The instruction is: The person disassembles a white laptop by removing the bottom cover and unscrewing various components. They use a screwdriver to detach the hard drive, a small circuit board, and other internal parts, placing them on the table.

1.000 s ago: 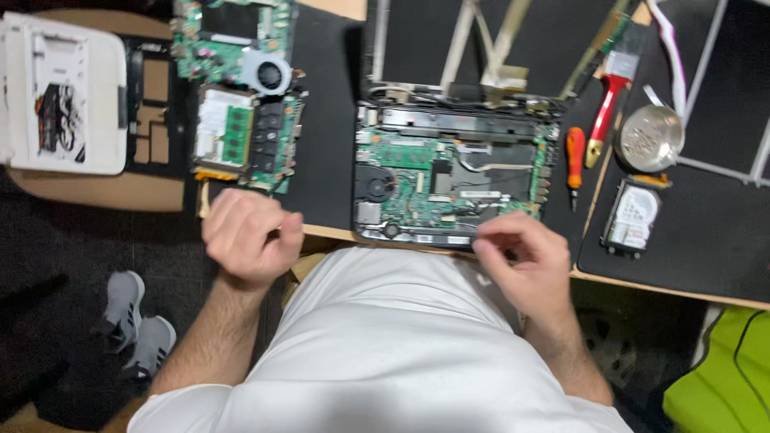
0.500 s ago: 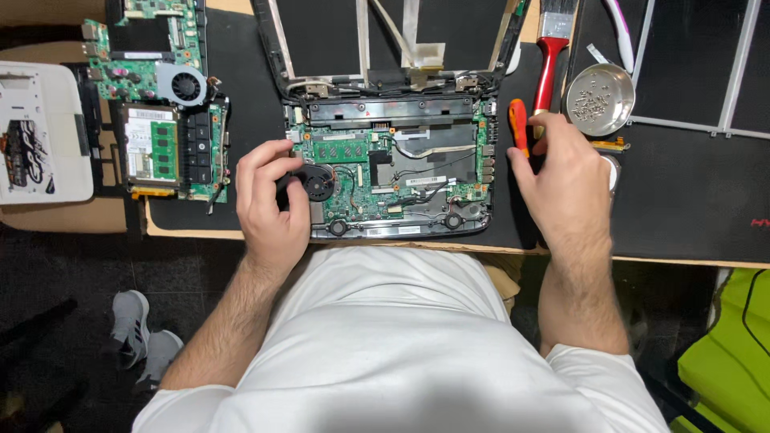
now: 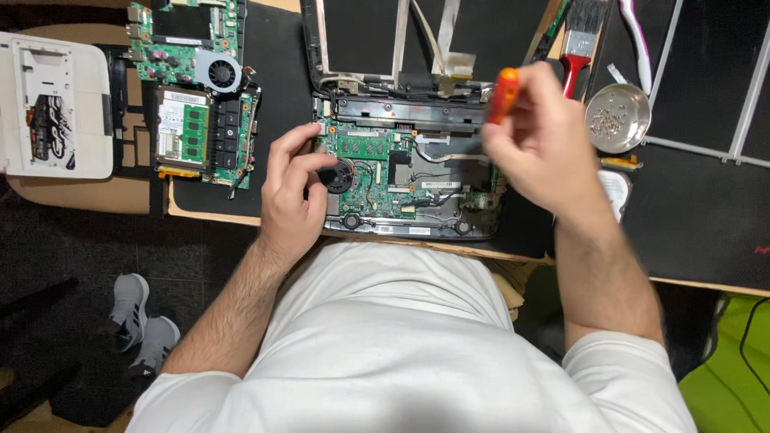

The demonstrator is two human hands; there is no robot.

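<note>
Centre frame, on a black mat [image 3: 281,72], lies an opened laptop base [image 3: 405,180] with its green board exposed, its long axis running left to right and its hinged lid frame [image 3: 385,40] reaching toward the top edge. At far left sits a white plastic cover [image 3: 56,100], roughly square, with a pale sticker; beside it a second green circuit board [image 3: 196,88] carries a white rectangular label and a round fan. The left hand [image 3: 293,200] rests on the base's left end, fingers curled by the small black fan [image 3: 341,175]. The right hand [image 3: 541,140] is closed around an orange-handled screwdriver [image 3: 505,92]; only the handle's top shows, pointing up the frame, while shaft and tip are hidden behind the fingers. Upper right, a red-handled brush [image 3: 579,44] is cut off by the frame, near a round metal dish [image 3: 616,119] of screws.
</note>
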